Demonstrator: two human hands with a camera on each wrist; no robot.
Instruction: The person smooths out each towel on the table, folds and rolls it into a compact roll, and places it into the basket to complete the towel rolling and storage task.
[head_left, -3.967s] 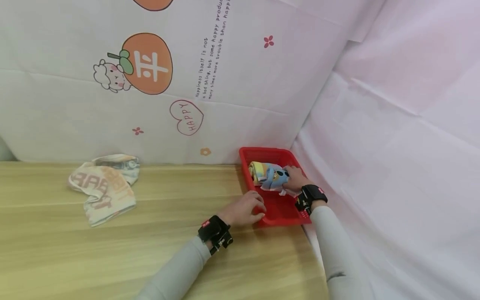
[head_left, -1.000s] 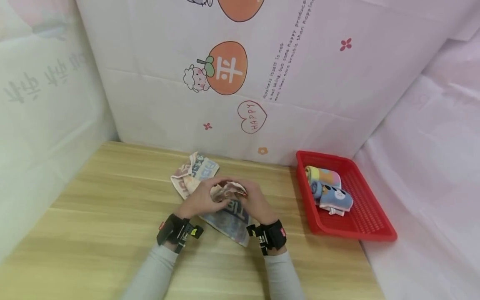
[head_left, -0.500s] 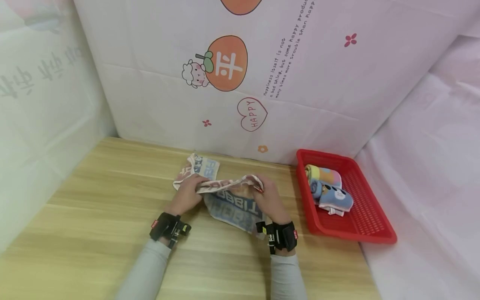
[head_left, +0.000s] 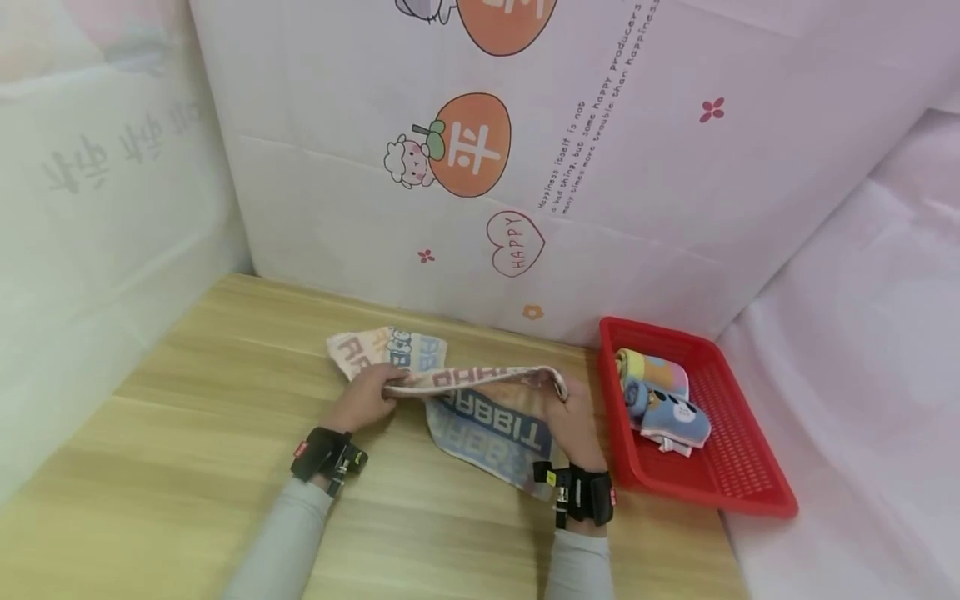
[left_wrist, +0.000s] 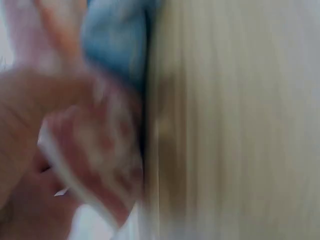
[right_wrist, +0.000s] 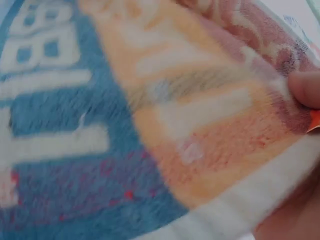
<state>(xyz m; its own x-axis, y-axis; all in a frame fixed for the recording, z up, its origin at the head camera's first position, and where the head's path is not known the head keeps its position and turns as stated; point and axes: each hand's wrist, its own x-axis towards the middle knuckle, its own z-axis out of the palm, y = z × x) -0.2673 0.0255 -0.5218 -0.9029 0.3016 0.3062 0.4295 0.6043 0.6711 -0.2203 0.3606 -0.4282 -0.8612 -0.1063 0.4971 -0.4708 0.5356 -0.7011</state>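
Wooden table (head_left: pixel 187 450) is bearing a printed towel (head_left: pixel 487 425). Left hand (head_left: pixel 363 398) and right hand (head_left: pixel 573 417) are each pinching its lifted edge, beside a red basket (head_left: pixel 742 492).

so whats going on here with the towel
A person is holding a printed towel over a wooden table. The left hand and the right hand each pinch an end of its upper edge, which is pulled out between them, while the rest lies on the table. To the right, a red basket holds two rolled towels.
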